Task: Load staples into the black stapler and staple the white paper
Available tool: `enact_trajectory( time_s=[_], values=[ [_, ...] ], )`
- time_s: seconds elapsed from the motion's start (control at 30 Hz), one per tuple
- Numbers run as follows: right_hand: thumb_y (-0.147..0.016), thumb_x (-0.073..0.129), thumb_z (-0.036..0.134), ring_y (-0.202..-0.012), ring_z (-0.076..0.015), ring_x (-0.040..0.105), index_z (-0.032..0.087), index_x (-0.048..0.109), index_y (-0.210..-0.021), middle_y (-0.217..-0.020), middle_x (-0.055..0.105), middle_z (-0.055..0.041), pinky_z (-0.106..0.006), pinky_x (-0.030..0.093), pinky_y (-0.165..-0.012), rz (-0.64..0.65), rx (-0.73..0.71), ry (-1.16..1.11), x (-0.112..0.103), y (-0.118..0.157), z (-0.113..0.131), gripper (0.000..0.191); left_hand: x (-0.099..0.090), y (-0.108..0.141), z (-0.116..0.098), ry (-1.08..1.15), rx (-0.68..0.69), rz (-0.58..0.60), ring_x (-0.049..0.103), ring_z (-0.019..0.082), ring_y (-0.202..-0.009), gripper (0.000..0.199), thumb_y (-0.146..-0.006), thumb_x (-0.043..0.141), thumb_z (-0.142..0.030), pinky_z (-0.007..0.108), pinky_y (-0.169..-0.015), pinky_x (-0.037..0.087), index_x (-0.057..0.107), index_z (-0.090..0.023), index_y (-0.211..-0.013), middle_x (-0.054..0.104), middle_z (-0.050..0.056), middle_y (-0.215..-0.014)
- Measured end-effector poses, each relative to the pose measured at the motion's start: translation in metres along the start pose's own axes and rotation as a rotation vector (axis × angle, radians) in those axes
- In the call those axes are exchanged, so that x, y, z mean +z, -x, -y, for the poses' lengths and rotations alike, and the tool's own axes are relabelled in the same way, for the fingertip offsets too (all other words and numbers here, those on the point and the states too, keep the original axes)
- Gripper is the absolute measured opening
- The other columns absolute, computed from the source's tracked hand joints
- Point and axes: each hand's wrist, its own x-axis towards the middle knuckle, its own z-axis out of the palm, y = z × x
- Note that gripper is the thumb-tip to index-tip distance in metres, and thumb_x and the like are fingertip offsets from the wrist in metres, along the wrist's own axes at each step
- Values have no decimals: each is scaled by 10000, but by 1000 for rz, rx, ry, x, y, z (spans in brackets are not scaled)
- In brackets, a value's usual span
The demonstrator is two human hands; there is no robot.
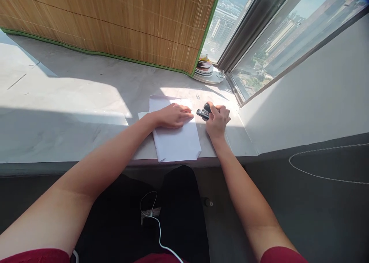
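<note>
Head view: I take twelve o'clock as the top of my feed and read outward from the right hand point(218, 120).
Right hand: fingers curled around a black stapler point(202, 114), by its look; my forearm comes in from about five o'clock.
Stapler axis: the long side runs roughly from three to nine o'clock, its free end at nine, just beside the sheets' right edge and, as far as I can tell, not touching it. The two arms look spread at that end.
White sheets point(178, 143): between eight and nine o'clock from my right hand, stacked unevenly on the ledge point(72, 90), long sides running near twelve to six.
Left hand point(173, 117): palm down on the upper part of the sheets, fingers extended toward three o'clock, gripping nothing that I can see.
Nearer hand: my left, in contact with the sheets; the right is off their edge, with the stapler's end between it and the left fingertips.
Farther out: plates point(205, 71) around eleven o'clock from my right hand, beside the bamboo mat point(115, 24).
</note>
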Motion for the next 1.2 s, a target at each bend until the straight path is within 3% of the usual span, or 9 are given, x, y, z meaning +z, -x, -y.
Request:
enact_trajectory(
  time_s=[0.23, 0.4, 0.47, 0.57, 0.67, 0.77, 0.87, 1.0, 1.2],
  values=[
    [-982, 442, 110, -1167, -332, 478, 331, 702, -1455, -1250, 575, -137, -600, 441, -1034, 27, 36, -4, -2, 0, 12, 584, 6, 0, -6, -63, -28, 55, 672, 311, -1264, 450, -959, 550, -261, 459, -1081, 464, 718, -254, -1377, 686, 132, -1488],
    [-1012, 406, 148, -1143, -320, 487, 303, 677, -1498, -1258, 567, -146, -531, 469, -995, 22, 39, -12, 0, -1, 14, 578, -11, 10, -12, -74, -176, -5, 629, 285, -1379, 408, -1059, 511, -341, 492, -1217, 425, 703, -227, -1400, 663, 123, -1556],
    [-1018, 397, 152, -1138, -315, 492, 299, 680, -1498, -1257, 570, -147, -505, 475, -977, 25, 25, -12, 1, -1, 14, 576, -27, 25, -10, -106, -366, -133, 593, 291, -1434, 373, -1077, 505, -346, 486, -1238, 429, 720, -227, -1358, 650, 121, -1565],
    [-1007, 414, 143, -1134, -313, 500, 293, 674, -1510, -1258, 577, -149, -484, 476, -959, 35, 31, -13, 0, 0, 14, 586, -54, 68, -6, -184, -800, -275, 575, 292, -1446, 349, -1068, 485, -267, 455, -1256, 435, 739, -223, -1303, 641, 140, -1541],
    [-976, 507, 170, -1157, -322, 506, 285, 660, -1533, -1276, 589, -150, -495, 479, -969, 51, 19, -45, 0, -1, 11, 589, -77, 134, -9, -318, -1254, -244, 524, 399, -1499, 443, -1049, 483, -279, 650, -1267, 385, 683, -154, -1423, 563, 248, -1596],
    [-951, 517, 133, -1138, -312, 523, 285, 674, -1526, -1274, 611, -143, -504, 479, -975, 65, 13, -96, -2, -2, 7, 615, -90, 198, -21, -349, -1536, -185, 351, 533, -1602, 575, -1087, 398, -457, 836, -1191, 327, 624, -121, -1496, 441, 325, -1689],
    [-948, 516, 116, -1074, -288, 563, 268, 723, -1444, -1189, 631, -121, -488, 509, -937, 32, 20, -180, -7, -2, 11, 559, -90, 235, -33, -338, -1480, -123, 212, 513, -1685, 677, -1102, 304, -496, 866, -1233, 214, 474, -142, -1653, 301, 295, -1798],
    [-965, 583, 131, -1072, -281, 614, 247, 718, -1446, -1155, 643, -113, -455, 566, -917, -62, -17, -311, -16, 5, 47, 513, -84, 243, -34, -346, -1445, -97, 133, 519, -1710, 762, -1102, 245, -502, 861, -1260, 173, 355, -89, -1733, 195, 301, -1834],
    [-969, 633, 54, -1158, -302, 629, 287, 678, -1534, -1228, 665, -126, -406, 574, -924, 225, -114, -272, 2, 25, 139, 613, -79, 239, -29, -400, -1457, -108, 158, 519, -1702, 775, -1094, 222, -494, 872, -1258, 179, 364, -81, -1735, 225, 282, -1833]
  ],
)
